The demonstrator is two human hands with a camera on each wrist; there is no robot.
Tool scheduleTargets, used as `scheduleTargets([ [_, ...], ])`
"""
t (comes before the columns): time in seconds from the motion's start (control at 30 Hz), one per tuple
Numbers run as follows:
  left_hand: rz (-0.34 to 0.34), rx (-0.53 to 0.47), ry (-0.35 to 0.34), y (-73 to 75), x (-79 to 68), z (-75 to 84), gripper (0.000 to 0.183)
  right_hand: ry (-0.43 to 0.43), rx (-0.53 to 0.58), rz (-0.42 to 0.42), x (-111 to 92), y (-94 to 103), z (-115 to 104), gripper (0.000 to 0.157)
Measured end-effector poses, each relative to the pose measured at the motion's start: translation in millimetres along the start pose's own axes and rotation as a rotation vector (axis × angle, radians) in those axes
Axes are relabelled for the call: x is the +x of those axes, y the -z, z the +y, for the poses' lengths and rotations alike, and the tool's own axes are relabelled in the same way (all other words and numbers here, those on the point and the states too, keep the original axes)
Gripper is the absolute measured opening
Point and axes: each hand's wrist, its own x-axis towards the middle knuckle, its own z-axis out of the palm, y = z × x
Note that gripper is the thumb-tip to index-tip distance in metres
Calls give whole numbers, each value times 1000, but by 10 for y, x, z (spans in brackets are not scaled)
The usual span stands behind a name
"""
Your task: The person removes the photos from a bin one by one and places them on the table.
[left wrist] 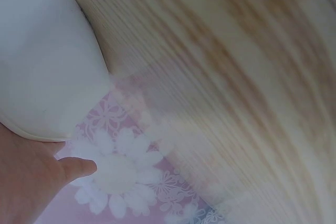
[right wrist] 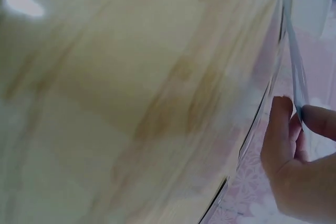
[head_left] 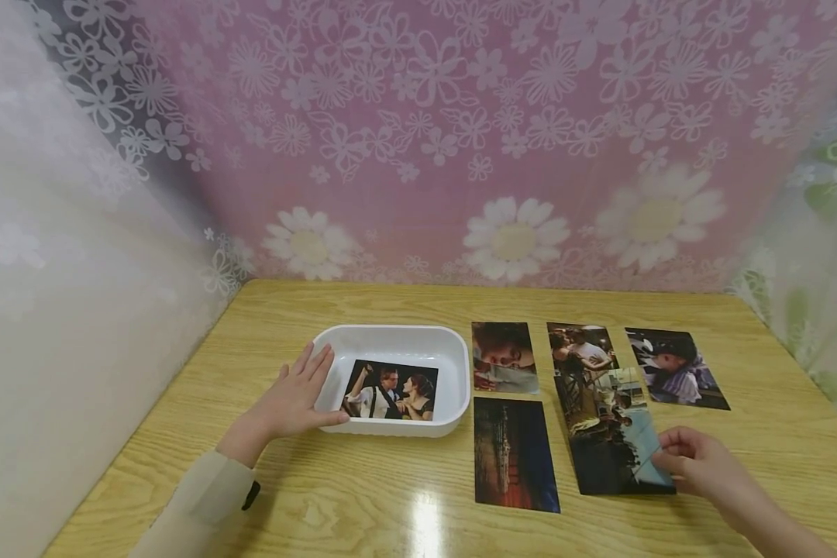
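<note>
My right hand (head_left: 700,465) pinches the right edge of a photo card (head_left: 610,442) showing a crowd and blue sky. That card is slightly raised and overlaps the lower part of a dancing-couple photo (head_left: 579,345). In the right wrist view, the thumb and fingers meet on the thin edge of the card (right wrist: 300,85). My left hand (head_left: 294,399) rests with spread, straight fingers on the left rim of a white plastic tray (head_left: 453,387), thumb at its front corner. Inside the tray lies a photo of a couple (head_left: 390,394).
Right of the tray lie a face close-up photo (head_left: 504,360) and, nearer me, a dark ship photo (head_left: 514,457). A photo of a person in a cap (head_left: 678,370) lies far right. Flowered cloth (head_left: 418,155) walls in the back and sides of the wooden table (head_left: 363,496).
</note>
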Motion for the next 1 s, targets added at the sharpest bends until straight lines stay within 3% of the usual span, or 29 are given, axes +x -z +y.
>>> scheduleTargets([
  [0.17,-1,-2,1,-2,5,-1,100,68,-215,39,-14,-46,33,25],
  [0.3,-5,5,4,4,6,3,99,74,-312,43,-13,-82,68,24],
  [0.6,-4,-7,7,10,-9,10,100,7,-373,31,14,-115,115,21],
  [1.0,-10,-12,11,31,-9,28,99,56,-434,32,20,-111,138,22],
])
